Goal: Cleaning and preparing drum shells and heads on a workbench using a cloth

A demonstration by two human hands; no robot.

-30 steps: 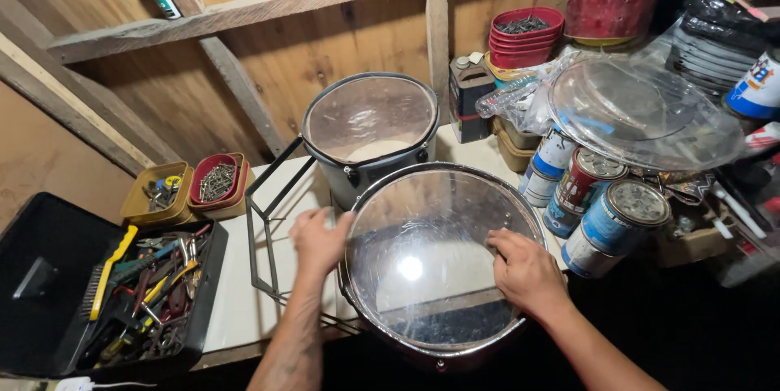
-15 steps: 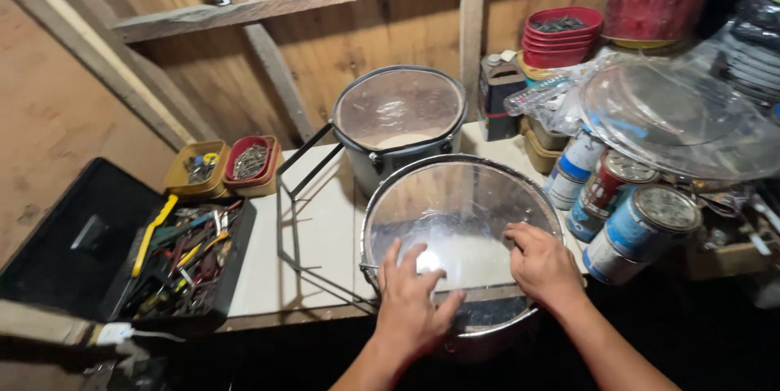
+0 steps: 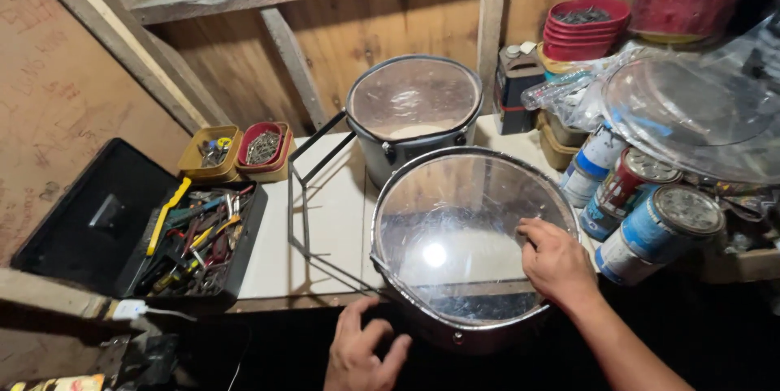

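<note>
- At the centre of the frame, a drum [image 3: 475, 249] with a clear head stands on the counter [image 3: 325, 228], its near edge overhanging, so its rim is reachable from the front.
- Right hand [image 3: 556, 261] lies flat on the drum's right side, fingers spread and gripping nothing, seemingly steadying it.
- Left hand [image 3: 361, 350] hovers low, just below the drum's near-left rim, fingers loosely curled, open and empty, not touching it.
- Behind it stands a second drum [image 3: 414, 111].
- At left lies an open toolbox [image 3: 162, 237]; paint cans [image 3: 642, 212] crowd the right.
</note>
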